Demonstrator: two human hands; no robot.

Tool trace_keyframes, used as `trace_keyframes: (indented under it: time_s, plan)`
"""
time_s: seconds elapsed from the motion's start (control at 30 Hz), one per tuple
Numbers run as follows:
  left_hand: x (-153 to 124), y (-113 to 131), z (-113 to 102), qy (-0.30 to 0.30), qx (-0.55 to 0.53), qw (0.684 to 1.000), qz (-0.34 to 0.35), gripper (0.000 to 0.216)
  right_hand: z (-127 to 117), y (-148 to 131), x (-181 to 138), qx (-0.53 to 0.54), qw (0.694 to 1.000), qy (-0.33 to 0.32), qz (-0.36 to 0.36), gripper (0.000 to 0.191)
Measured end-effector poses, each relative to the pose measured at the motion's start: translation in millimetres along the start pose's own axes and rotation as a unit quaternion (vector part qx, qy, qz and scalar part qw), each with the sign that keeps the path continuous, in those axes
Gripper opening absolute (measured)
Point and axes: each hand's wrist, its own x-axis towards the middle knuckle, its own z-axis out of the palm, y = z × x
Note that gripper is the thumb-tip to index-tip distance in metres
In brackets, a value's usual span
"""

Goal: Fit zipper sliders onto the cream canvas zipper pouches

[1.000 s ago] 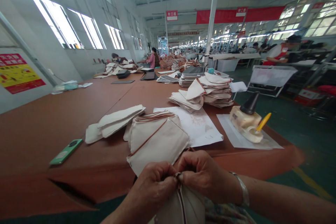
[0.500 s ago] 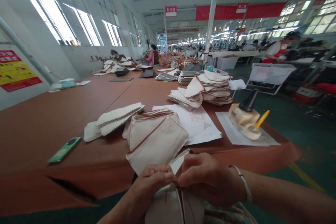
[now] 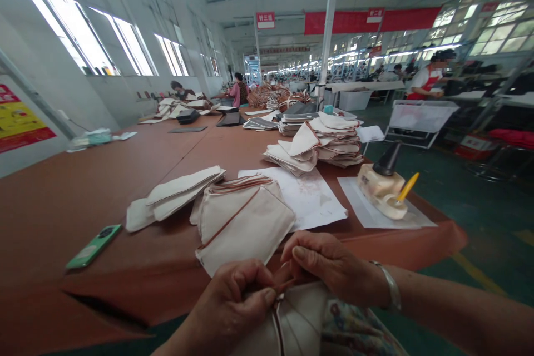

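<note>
A cream fabric piece (image 3: 302, 311) with a brown strip, perhaps a zipper, down its middle lies over my lap at the table's front edge. My left hand (image 3: 240, 297) pinches its top end between thumb and fingers, by the brown strip. On the other side, my right hand (image 3: 329, 267) curls around the brown edge at the same end, its fingertips partly hidden behind the fabric. Just beyond my hands rests a stack of cream fabric pieces (image 3: 246, 222) with brown edging.
Flat cream pieces (image 3: 179, 194) and a green phone (image 3: 94, 246) lie left on the brown table (image 3: 137, 178). White paper (image 3: 311, 200), a glue bottle (image 3: 379, 183) with a yellow-handled brush (image 3: 408, 187), and more fabric stacks (image 3: 337, 139) are right. Several people work beyond.
My right hand has opened slightly and shifted up at the top end of the fabric piece, its thumb now lifted. My left hand keeps its pinch. The whole view has shifted slightly.
</note>
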Motion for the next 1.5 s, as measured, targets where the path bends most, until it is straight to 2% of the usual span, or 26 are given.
trace_keyframes:
  time_s: [0.1, 0.2, 0.3, 0.37, 0.43, 0.53, 0.63, 0.7, 0.77, 0.93, 1.0, 1.1, 1.2, 1.27, 1.33, 1.4, 1.5]
  plan:
    - [-1, 6, 0, 0.013, 0.044, 0.999, 0.007, 0.02, -6, -6, 8, 0.002, 0.995, -0.088, 0.041, 0.048]
    - [-1, 10, 2, 0.021, 0.049, 0.998, 0.033, 0.022, -8, -7, 12, -0.057, 0.989, -0.138, 0.01, 0.038]
    - [-1, 12, 4, 0.032, -0.003, 0.999, 0.034, 0.024, -7, -2, 12, -0.183, 0.972, -0.112, -0.101, 0.025]
    - [0, 12, 7, 0.041, -0.036, 0.998, 0.023, 0.026, -8, 0, 12, -0.24, 0.954, -0.083, -0.16, 0.023]
    - [2, 11, 9, 0.055, -0.014, 0.998, 0.03, 0.027, -10, 0, 14, -0.224, 0.959, -0.09, -0.147, 0.026]
    - [7, 9, 9, 0.061, 0.078, 0.993, 0.067, 0.028, -14, -3, 18, -0.144, 0.979, -0.135, -0.057, 0.032]
    - [6, 10, 3, 0.05, 0.122, 0.986, 0.102, 0.026, -14, -3, 22, -0.114, 0.982, -0.146, -0.027, 0.032]
    - [1, 13, -5, 0.019, 0.105, 0.991, 0.079, 0.022, -13, -1, 22, -0.1, 0.985, -0.138, -0.019, 0.031]
    - [-4, 17, -12, -0.015, 0.077, 0.997, 0.026, 0.019, -11, 0, 21, -0.095, 0.986, -0.133, -0.009, 0.03]
    - [-7, 19, -17, -0.047, -0.009, 0.997, -0.058, 0.027, -8, -3, 18, -0.114, 0.984, -0.138, -0.021, 0.027]
    - [-2, 16, -14, -0.052, -0.037, 0.995, -0.077, 0.031, -7, -5, 18, -0.129, 0.981, -0.139, -0.034, 0.026]
    - [6, 13, -5, -0.056, -0.047, 0.993, -0.097, 0.025, -5, -3, 17, -0.149, 0.977, -0.138, -0.07, 0.027]
    - [9, 10, 11, -0.004, -0.024, 0.995, -0.096, 0.016, -1, 6, 16, -0.184, 0.968, -0.117, -0.125, 0.026]
    - [8, 8, 20, 0.034, 0.013, 0.997, -0.068, 0.014, 0, 10, 15, -0.209, 0.959, -0.11, -0.156, 0.025]
    - [5, 9, 24, 0.052, 0.039, 0.997, -0.035, 0.017, 0, 6, 14, -0.199, 0.961, -0.115, -0.155, 0.025]
    - [1, 12, 17, 0.016, 0.018, 0.999, -0.02, 0.023, -6, -7, 14, -0.159, 0.972, -0.122, -0.125, 0.027]
    - [-3, 20, -15, -0.119, -0.072, 0.99, -0.023, 0.032, -29, -34, 13, -0.121, 0.984, -0.095, -0.084, 0.031]
